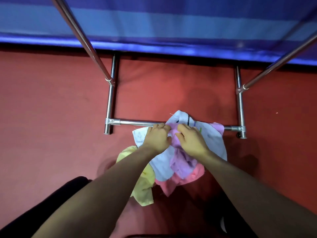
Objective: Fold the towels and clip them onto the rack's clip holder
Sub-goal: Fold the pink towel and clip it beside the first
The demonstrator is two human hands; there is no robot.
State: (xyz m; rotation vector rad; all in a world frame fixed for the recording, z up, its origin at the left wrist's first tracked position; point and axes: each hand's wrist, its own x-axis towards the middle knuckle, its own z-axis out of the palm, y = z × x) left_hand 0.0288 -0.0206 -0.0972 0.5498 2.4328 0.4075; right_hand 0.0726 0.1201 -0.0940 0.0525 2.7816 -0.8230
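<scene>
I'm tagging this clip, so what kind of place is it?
Probably a room at home, used for laundry: a metal clothes rack stands on a red floor, a pile of towels lies at its base, and blue striped fabric hangs behind.

One head-worn wide-angle camera is looking steeply down from above, facing forward, taking in the rack base and floor at close range.

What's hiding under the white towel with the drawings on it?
Under the white towel, a pink towel and a yellow towel stick out at its near edge. The rack's bottom bar passes beneath it too. Anything else below is covered.
</scene>
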